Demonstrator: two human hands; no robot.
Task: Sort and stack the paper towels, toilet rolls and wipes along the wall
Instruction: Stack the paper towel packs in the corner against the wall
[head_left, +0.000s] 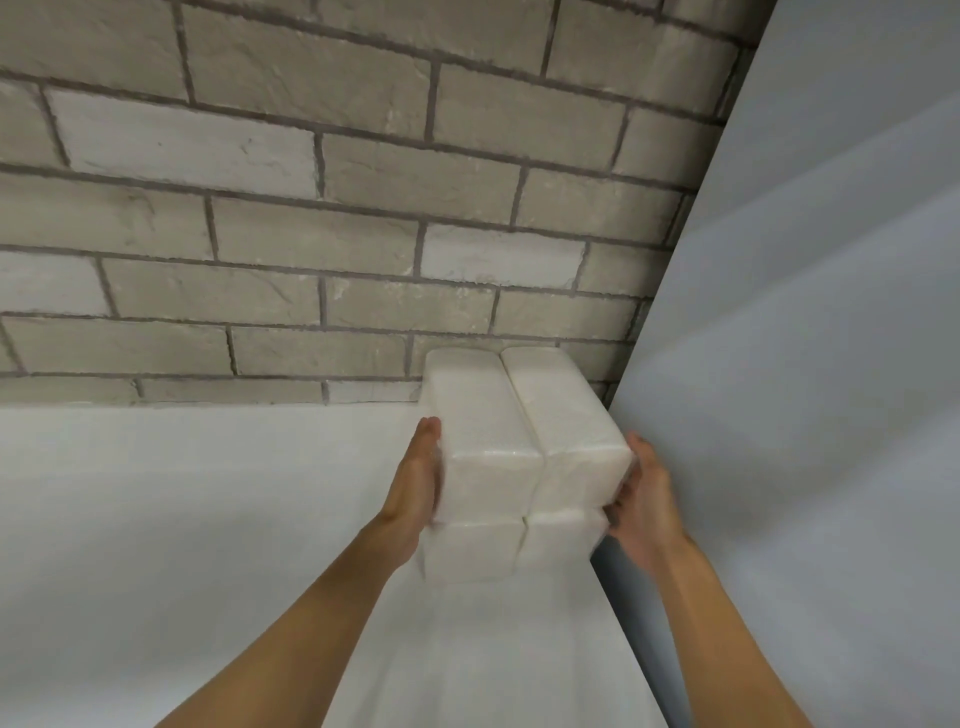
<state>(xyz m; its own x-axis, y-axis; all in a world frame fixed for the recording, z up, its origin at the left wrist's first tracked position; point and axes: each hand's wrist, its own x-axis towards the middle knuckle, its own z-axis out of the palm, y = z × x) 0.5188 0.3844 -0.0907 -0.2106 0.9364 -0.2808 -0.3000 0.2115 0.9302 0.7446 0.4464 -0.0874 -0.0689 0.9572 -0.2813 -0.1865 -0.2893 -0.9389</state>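
Now both hands clamp a clear-wrapped pack of white paper towels (524, 457) btwn them, left hand (418, 478) flat on its left side, right hand (644, 499) on its right, pack's far end touching the brick wall (311, 208), white panel (831, 364) just right of it.

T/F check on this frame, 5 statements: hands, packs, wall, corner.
1. Both hands press the sides of the white packs: true. The left hand and right hand flank the white packs.
2. The packs sit two layers high: true.
3. The stack is at the left end of the brick wall: false. It is in the right corner, where the brick wall meets the plain grey panel.
4. One hand hangs free: false. Both touch the stack.
5. The wall behind is tiled blue: false. It is grey brick.
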